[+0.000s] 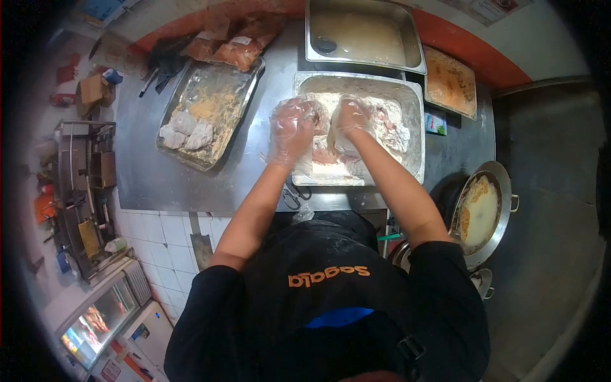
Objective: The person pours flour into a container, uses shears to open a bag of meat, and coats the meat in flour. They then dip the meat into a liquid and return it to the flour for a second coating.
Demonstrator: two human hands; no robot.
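Both my hands wear loose clear plastic gloves and are inside a deep steel pan (417, 137) of white flour with raw chicken pieces in it. My left hand (294, 124), at the pan's left side, has its fingers curled round a flour-coated chicken piece (320, 118). My right hand (351, 118) presses into the flour near the middle, fingers bent; what lies under them is hidden. Right of it are more floured chicken pieces (398, 135). A pinkish bare piece (323, 156) shows between my wrists.
To the left, a shallow tray (219, 143) carries several coated chicken pieces (186, 132). Behind stands a pan of cloudy liquid (372, 35), beside a crumb-covered tray (450, 83). Bags of orange-brown stuff (240, 52) lie at the back left. A wide frying pan (478, 213) with pale foamy contents stands at right.
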